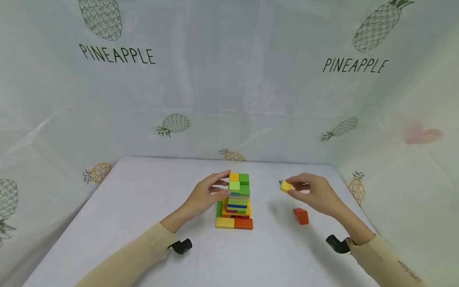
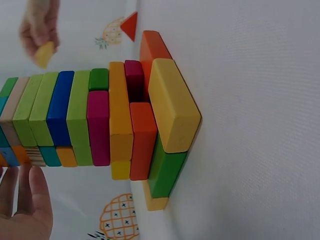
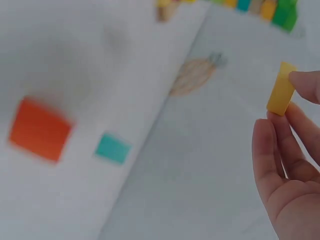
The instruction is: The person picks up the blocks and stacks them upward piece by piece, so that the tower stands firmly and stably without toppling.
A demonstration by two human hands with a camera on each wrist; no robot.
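Note:
A tower of colored wooden blocks (image 1: pixel 238 201) stands upright mid-table on a wider base of yellow, orange and green blocks. My left hand (image 1: pixel 202 196) is at the tower's upper left side, its fingers extended and loosely bent. In the left wrist view that hand's fingertips (image 2: pixel 37 175) meet the underside edge of the stack as pictured. Off to the tower's right, my right hand (image 1: pixel 317 194) pinches a small yellow block (image 1: pixel 285 186) between thumb and fingers, above the table. The right wrist view shows the yellow block (image 3: pixel 281 90) clearly in that pinch.
A red-orange block (image 1: pixel 301 216) lies on the white table (image 1: pixel 143 191) in front of the right hand. Behind the yellow block, a teal block (image 3: pixel 112 148) rests near the table's edge. A pineapple-printed cloth (image 1: pixel 229 99) hangs behind the table.

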